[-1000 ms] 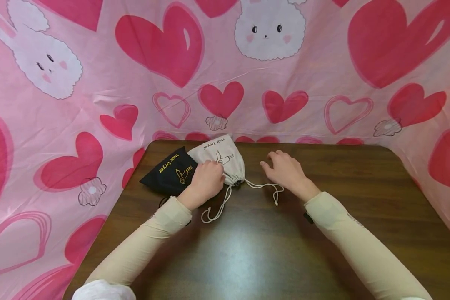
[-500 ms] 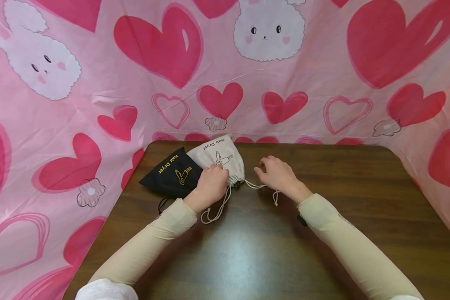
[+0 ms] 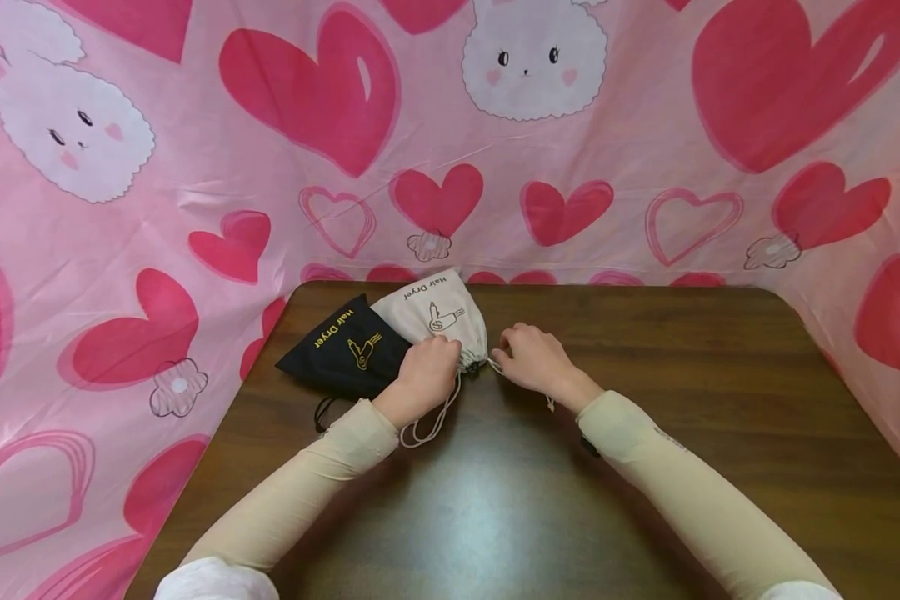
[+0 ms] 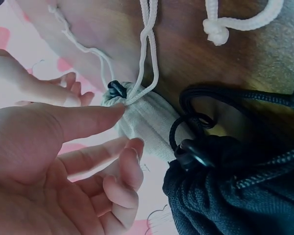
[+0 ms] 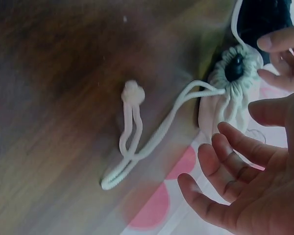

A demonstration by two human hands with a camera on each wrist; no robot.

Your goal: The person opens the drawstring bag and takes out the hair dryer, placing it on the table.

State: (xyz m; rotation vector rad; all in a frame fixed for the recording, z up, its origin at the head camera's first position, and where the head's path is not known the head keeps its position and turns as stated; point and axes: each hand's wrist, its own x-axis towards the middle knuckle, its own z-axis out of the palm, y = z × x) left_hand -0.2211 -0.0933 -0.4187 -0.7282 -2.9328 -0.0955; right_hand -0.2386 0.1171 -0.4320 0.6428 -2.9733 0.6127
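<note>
A cream drawstring pouch (image 3: 444,307) printed "Hair Dryer" lies near the table's far edge. Its gathered mouth, with something dark inside (image 5: 235,68), faces the person. Partly over it lies a black drawstring pouch (image 3: 345,354) with yellow print. My left hand (image 3: 427,371) is at the cream pouch's mouth, thumb and fingers apart; whether the thumb touches the fabric, I cannot tell. To the right of that mouth hovers my right hand (image 3: 534,360), fingers loosely bent and holding nothing. White cords (image 5: 161,134) trail from both sides of the mouth.
The pouches rest on a dark brown wooden table (image 3: 480,500). A pink curtain (image 3: 607,150) with hearts and rabbits hangs behind and at the sides. Black cord (image 4: 235,93) loops from the black pouch.
My left hand has shifted right, from over the black pouch to the cream pouch's mouth. My right hand has come left and nearer to that mouth. The pouches stay in place.
</note>
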